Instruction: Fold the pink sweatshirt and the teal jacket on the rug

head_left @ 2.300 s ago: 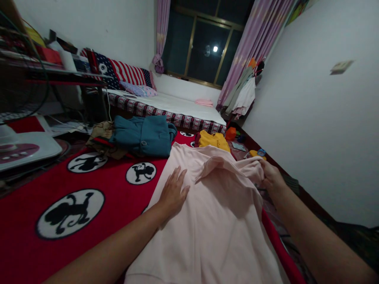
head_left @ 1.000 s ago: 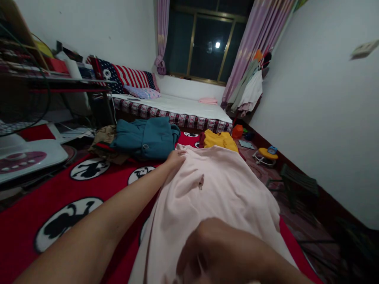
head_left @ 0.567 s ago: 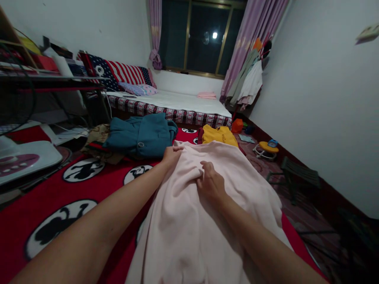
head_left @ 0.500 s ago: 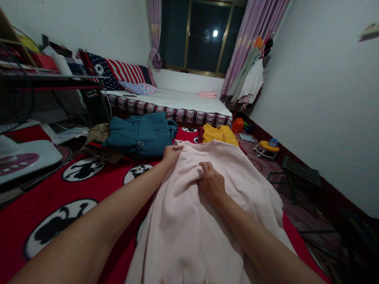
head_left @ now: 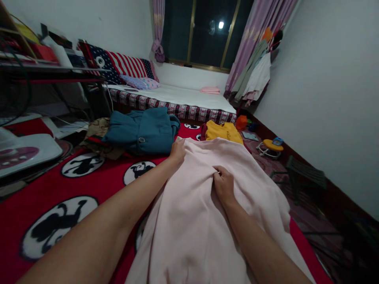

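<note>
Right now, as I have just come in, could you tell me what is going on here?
A person has both hands on a pale pink top spread over a red blanket with black monkey figures. The left hand grips it at the shoulder beside the neckline; the right hand pinches a fold in its middle. A teal buttoned garment lies ahead on the left, and a yellow garment just beyond the neckline.

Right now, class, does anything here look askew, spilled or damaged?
Nothing spilled or damaged stands out. Only the pale pink garment looks uneven: creases pull toward the right hand, which pinches its fabric.
</note>
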The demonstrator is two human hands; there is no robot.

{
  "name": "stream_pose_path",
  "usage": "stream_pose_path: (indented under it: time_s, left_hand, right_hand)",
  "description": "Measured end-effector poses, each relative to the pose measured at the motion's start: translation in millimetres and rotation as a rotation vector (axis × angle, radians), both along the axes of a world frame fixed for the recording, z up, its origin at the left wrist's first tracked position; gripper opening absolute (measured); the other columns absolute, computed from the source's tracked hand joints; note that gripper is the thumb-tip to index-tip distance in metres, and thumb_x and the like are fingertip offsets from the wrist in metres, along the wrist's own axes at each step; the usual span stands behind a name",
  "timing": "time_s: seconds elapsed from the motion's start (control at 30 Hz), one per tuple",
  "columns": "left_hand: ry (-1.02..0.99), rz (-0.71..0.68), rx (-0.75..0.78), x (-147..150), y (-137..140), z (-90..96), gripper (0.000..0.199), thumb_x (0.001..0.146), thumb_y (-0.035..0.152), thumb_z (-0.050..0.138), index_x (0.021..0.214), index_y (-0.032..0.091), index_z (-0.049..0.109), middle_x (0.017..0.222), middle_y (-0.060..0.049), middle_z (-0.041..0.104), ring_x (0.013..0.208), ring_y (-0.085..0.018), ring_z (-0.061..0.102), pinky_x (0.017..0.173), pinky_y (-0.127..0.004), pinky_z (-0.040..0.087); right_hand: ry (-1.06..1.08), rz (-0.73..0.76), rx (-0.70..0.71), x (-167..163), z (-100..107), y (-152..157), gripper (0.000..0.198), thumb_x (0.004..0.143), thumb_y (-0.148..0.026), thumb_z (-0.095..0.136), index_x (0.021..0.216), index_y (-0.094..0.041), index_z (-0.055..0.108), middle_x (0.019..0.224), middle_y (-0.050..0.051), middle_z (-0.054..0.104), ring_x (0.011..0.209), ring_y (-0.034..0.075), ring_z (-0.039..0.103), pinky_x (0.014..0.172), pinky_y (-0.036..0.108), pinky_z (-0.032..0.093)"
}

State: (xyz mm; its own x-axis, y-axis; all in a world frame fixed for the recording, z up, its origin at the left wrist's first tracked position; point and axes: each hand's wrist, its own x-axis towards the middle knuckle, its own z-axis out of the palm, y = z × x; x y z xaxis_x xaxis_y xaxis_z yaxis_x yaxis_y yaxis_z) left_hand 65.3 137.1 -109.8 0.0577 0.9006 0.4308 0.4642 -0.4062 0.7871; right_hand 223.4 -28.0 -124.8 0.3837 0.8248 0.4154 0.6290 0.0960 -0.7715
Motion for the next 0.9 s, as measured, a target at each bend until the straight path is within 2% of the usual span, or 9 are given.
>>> stream_pose_path:
  time_s: [0.1,0.2,0.3,0.37,0.47,0.53,0.63,0.77,0.9]
  left_hand:
    - [0.058,-0.006,0.063,-0.6,2.7,5.0,0.052,0.067,-0.007,0.051,0.112,0.013,0.067,0.116,-0.012,0.066,0.112,-0.023,0.058,0.103,-0.036,0.041]
    - [0.115,-0.052,0.144,-2.4,-4.0,11.3,0.05,0.072,-0.005,0.048,0.114,0.013,0.066,0.123,-0.013,0.06,0.117,-0.022,0.054,0.105,-0.035,0.038]
    - [0.344,-0.374,0.24,-3.9,-18.2,10.0,0.04,0.082,0.01,0.05,0.118,0.018,0.065,0.126,-0.009,0.06,0.119,-0.02,0.053,0.105,-0.032,0.038]
    - [0.566,-0.549,0.213,-5.2,-26.9,3.5,0.042,0.089,0.028,0.049,0.129,0.018,0.056,0.137,-0.01,0.053,0.128,-0.023,0.047,0.108,-0.035,0.034]
    - [0.754,-0.518,0.096,-6.0,-35.3,-7.9,0.06,0.091,0.045,0.044,0.142,0.014,0.041,0.153,-0.013,0.031,0.143,-0.027,0.023,0.115,-0.04,0.018]
    - [0.756,-0.439,0.051,-5.6,-40.8,-12.5,0.063,0.092,0.046,0.042,0.145,0.013,0.036,0.156,-0.013,0.022,0.145,-0.027,0.013,0.116,-0.042,0.011]
    - [0.732,-0.359,0.026,-7.9,-57.0,-14.4,0.066,0.09,0.045,0.045,0.147,0.015,0.031,0.158,-0.013,0.013,0.146,-0.029,0.005,0.117,-0.044,0.007]
    - [0.78,-0.43,0.048,-28.4,-95.5,-13.5,0.068,0.091,0.047,0.044,0.149,0.017,0.027,0.159,-0.012,0.006,0.145,-0.031,-0.001,0.116,-0.045,0.006]
    - [0.855,-0.569,0.0,-62.9,-142.8,-7.8,0.066,0.092,0.049,0.04,0.149,0.019,0.027,0.158,-0.014,0.005,0.145,-0.033,0.0,0.115,-0.048,0.008]
  right_hand:
    - [0.035,-0.01,0.001,-0.4,-0.7,-1.0,0.031,0.071,-0.023,0.044,0.087,-0.018,0.069,0.083,0.005,0.069,0.075,0.02,0.06,0.072,0.03,0.043]
    - [0.031,-0.055,0.026,0.8,-3.3,-0.8,0.026,0.069,-0.02,0.046,0.087,-0.019,0.066,0.08,0.002,0.066,0.063,0.016,0.054,0.066,0.028,0.042]
    - [-0.05,-0.084,0.074,2.6,-5.8,0.0,0.023,0.065,-0.014,0.048,0.082,-0.02,0.062,0.083,0.0,0.063,0.062,0.014,0.052,0.065,0.027,0.041]
    - [-0.127,-0.062,0.05,2.6,-5.4,0.2,0.022,0.064,-0.012,0.048,0.077,-0.02,0.063,0.083,0.0,0.062,0.064,0.014,0.053,0.066,0.026,0.041]
    - [-0.267,-0.03,-0.07,-0.8,-1.0,-1.1,0.024,0.07,-0.013,0.048,0.077,-0.023,0.068,0.086,0.0,0.062,0.072,0.015,0.056,0.065,0.026,0.04]
    - [-0.361,-0.026,-0.148,-4.6,3.1,-3.4,0.028,0.076,-0.014,0.047,0.085,-0.025,0.071,0.093,0.001,0.063,0.076,0.015,0.057,0.063,0.026,0.039]
    - [-0.455,-0.004,-0.215,-9.2,7.7,-9.5,0.03,0.083,-0.015,0.045,0.096,-0.026,0.07,0.101,0.002,0.061,0.075,0.014,0.058,0.059,0.025,0.039]
    - [-0.464,0.1,-0.215,-5.4,8.6,-21.7,0.033,0.084,-0.014,0.047,0.109,-0.026,0.065,0.11,0.004,0.058,0.08,0.014,0.06,0.065,0.024,0.044]
    - [-0.37,0.306,-0.175,7.1,6.8,-39.8,0.048,0.078,-0.019,0.059,0.125,-0.021,0.054,0.123,0.008,0.052,0.088,0.016,0.061,0.081,0.03,0.05]
